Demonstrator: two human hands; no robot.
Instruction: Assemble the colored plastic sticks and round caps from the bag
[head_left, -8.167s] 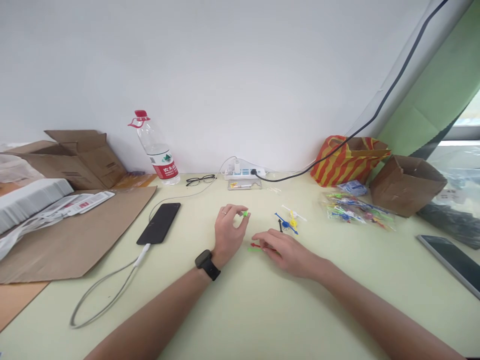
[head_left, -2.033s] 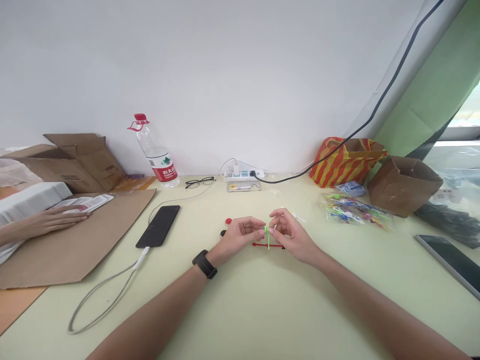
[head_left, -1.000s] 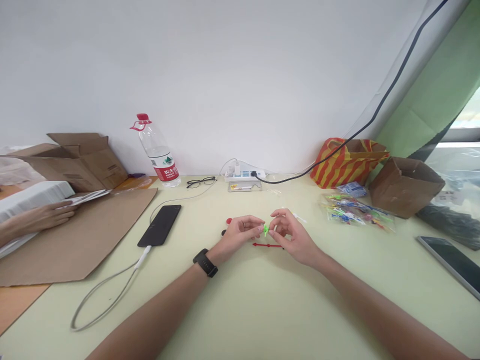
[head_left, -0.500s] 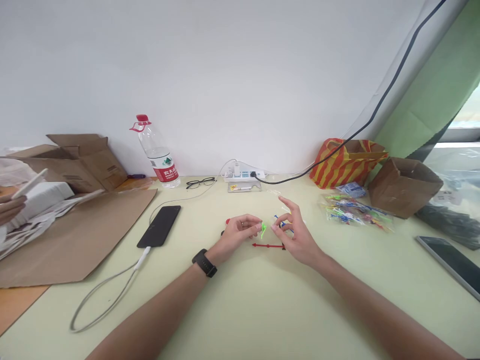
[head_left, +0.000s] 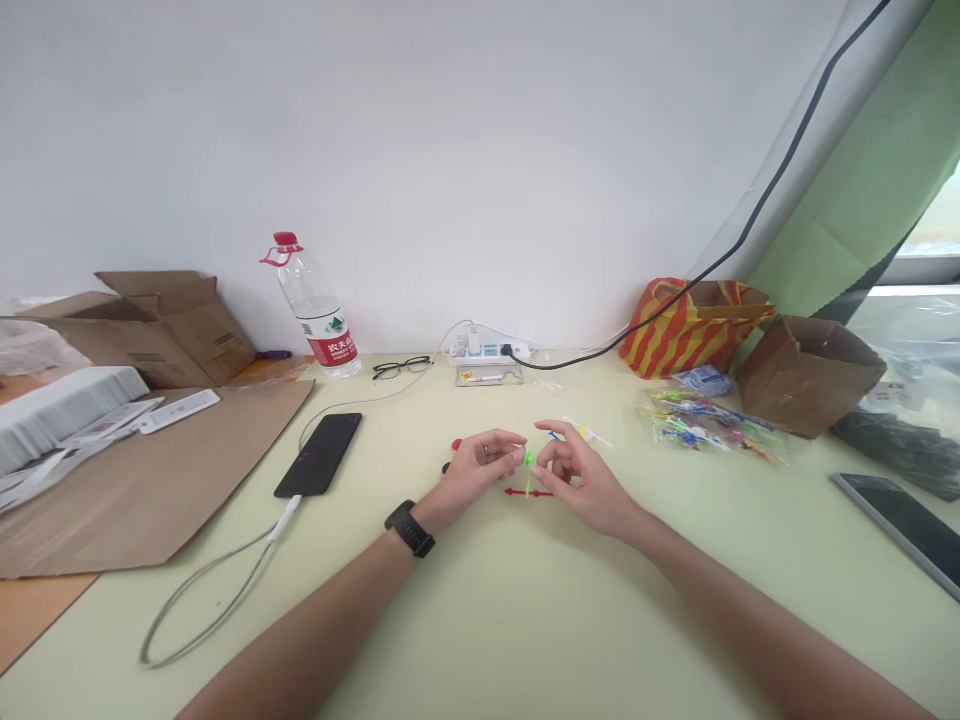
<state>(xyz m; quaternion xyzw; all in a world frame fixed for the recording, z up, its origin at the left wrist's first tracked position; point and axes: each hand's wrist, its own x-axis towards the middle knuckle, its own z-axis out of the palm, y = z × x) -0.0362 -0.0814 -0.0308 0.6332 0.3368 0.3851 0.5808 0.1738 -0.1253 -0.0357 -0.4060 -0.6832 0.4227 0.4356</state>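
Both hands meet over the middle of the pale green table (head_left: pixel 480 620). My left hand (head_left: pixel 476 470), with a black watch on its wrist, pinches a small bright green plastic piece (head_left: pixel 529 460) between thumb and fingers. My right hand (head_left: pixel 581 478) pinches the same green piece from the other side, its fingers curled. A thin green stem hangs down from the piece. Under the hands lies a red stick (head_left: pixel 525 492) flat on the table. A small red cap (head_left: pixel 457 444) sits just behind my left hand. Blue, yellow and white sticks (head_left: pixel 581 430) lie behind my right hand.
A black phone (head_left: pixel 319 453) on a grey cable lies to the left, by flat cardboard (head_left: pixel 150 470) and a box (head_left: pixel 161 325). At the back stand a water bottle (head_left: pixel 311 305), glasses (head_left: pixel 401 366) and a power strip (head_left: pixel 487 350). A bag of coloured parts (head_left: pixel 709 422), a striped bag (head_left: pixel 694 322), a brown box (head_left: pixel 810 370) and a tablet (head_left: pixel 900 525) are at right.
My right hand opened and drew back from the green piece half a second ago, then closed on it again. The other person's hand at the far left has left the view.
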